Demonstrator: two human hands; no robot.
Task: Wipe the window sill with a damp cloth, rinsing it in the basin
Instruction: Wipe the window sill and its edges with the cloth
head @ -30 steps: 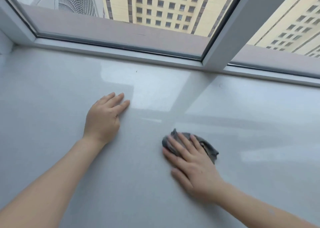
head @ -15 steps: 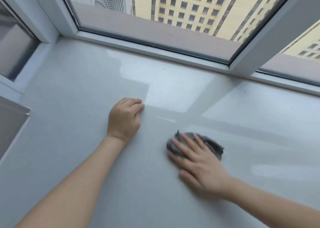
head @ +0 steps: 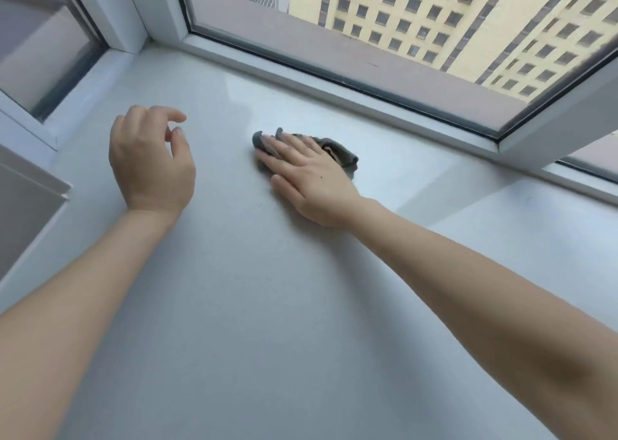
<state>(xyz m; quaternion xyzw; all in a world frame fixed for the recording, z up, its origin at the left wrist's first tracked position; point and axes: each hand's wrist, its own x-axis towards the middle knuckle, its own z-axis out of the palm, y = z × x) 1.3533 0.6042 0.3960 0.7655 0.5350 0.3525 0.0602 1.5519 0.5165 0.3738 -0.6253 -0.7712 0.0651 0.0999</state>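
A wide pale grey window sill [head: 234, 306] fills the view. My right hand [head: 307, 175] lies flat with fingers spread on a small crumpled grey cloth [head: 341, 153], pressing it onto the sill a short way in front of the window frame. Most of the cloth is hidden under the palm and fingers. My left hand [head: 150, 162] hovers just above the sill to the left, fingers loosely curled, holding nothing. No basin is in view.
The white window frame [head: 334, 88] runs along the far edge of the sill. A vertical frame post [head: 133, 15] stands in the back left corner, beside a side pane [head: 40, 48]. A grey ledge [head: 30, 205] juts in at the left edge.
My right hand has pushed the cloth away, towards the window frame. My left hand has lifted off the sill and curled its fingers. The view has swung left, showing the corner.
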